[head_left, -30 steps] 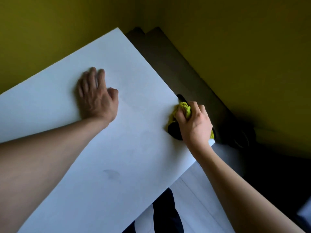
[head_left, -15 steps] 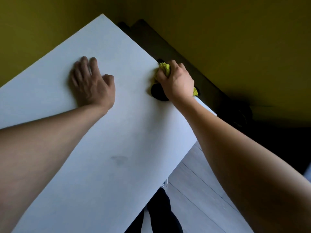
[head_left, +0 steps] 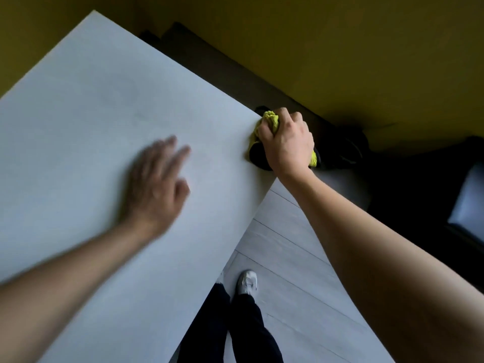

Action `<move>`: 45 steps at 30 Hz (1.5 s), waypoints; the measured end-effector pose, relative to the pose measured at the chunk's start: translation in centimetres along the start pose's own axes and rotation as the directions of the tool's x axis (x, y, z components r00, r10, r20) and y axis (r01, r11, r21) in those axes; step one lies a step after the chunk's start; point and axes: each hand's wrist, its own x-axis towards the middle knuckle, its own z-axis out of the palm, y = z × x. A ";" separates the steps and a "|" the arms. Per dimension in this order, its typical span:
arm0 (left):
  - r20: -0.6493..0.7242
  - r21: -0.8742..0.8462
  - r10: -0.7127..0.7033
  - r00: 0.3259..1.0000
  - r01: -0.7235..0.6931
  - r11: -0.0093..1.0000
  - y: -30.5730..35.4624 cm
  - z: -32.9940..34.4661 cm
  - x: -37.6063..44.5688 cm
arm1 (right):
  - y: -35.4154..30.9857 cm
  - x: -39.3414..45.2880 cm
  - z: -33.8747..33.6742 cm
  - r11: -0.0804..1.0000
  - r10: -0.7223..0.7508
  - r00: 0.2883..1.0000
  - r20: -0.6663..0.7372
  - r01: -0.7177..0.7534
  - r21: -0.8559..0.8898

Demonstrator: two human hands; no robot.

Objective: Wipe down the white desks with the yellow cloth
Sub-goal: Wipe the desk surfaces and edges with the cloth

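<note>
Head view: right hand [head_left: 286, 142] curls around the bunched yellow cloth [head_left: 269, 121] and presses it on the white desk [head_left: 91, 121] at its right edge, near the desk's right corner. Left hand [head_left: 154, 187], motion-blurred, is over the desk's middle with fingers loosely extended, holding nothing; contact with the surface cannot be told. Below the near edge, dark trousers [head_left: 246, 326] and a pale shoe [head_left: 247, 282] stand on the grey plank floor [head_left: 301, 284].
</note>
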 end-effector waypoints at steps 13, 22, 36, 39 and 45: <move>0.125 0.100 0.024 0.992 -0.037 0.994 -1.3 -1.3 -12.7 | -1.5 -3.2 0.8 0.812 0.482 0.869 -0.107 -0.398 0.426; 0.079 0.086 0.021 0.997 -0.028 0.996 -1.4 -1.2 -12.8 | -6.1 -18.4 2.2 0.682 0.549 0.836 0.023 -0.463 0.566; 0.060 0.080 0.022 0.998 -0.026 0.996 -2.0 -0.8 -12.6 | -3.2 -5.1 0.4 0.727 0.613 0.790 0.029 -0.578 0.370; 0.056 0.073 0.018 0.998 -0.022 0.997 -2.0 -0.8 -12.7 | -2.9 -4.5 0.5 0.714 0.623 0.781 0.046 -0.591 0.376; 0.077 0.086 -0.001 0.997 -0.006 0.996 -1.9 -1.0 -12.7 | -5.9 -16.0 2.1 0.695 0.592 0.806 0.015 -0.521 0.495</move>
